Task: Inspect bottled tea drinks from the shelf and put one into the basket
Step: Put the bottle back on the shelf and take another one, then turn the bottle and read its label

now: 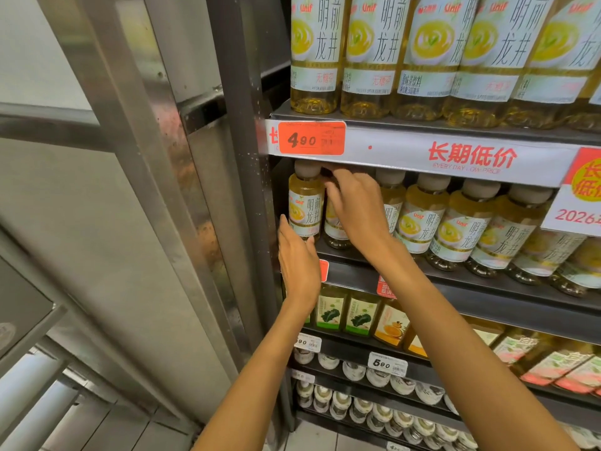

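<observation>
Hiding second bottle (335, 227): right hand (357, 213)

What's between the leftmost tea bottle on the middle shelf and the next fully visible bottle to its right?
In the head view, the right hand lies there, covering a second bottle beside the leftmost bottle.

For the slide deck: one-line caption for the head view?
Both hands reach the shelf's end tea bottles: right hand at the second bottle, left hand below the first bottle.
</observation>
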